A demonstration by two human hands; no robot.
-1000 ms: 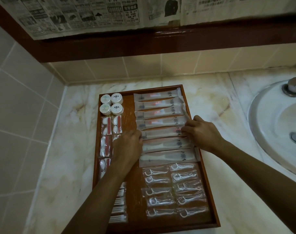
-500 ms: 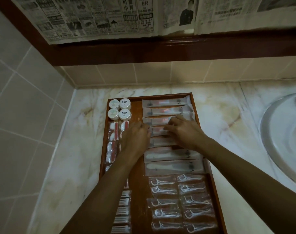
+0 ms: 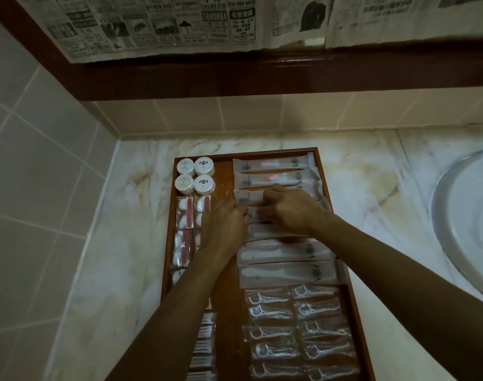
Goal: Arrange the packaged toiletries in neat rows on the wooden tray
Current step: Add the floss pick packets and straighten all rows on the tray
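Both your hands sit mid-frame on the sachets: left hand (image 3: 226, 226) and right hand (image 3: 291, 209) have fingertips down on the long sachets (image 3: 273, 171), grip unclear, can't tell if pinching. Wooden tray (image 3: 335, 215) is centre frame on the marble counter (image 3: 130, 215); round tubs (image 3: 195, 176) upper left, floss picks (image 3: 298, 325) lower right.

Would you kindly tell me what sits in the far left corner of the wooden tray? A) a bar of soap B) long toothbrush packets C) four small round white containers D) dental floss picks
C: four small round white containers stand in a two-by-two block in the far left corner of the tray; the long packets lie to their right, and the floss picks are near the person.
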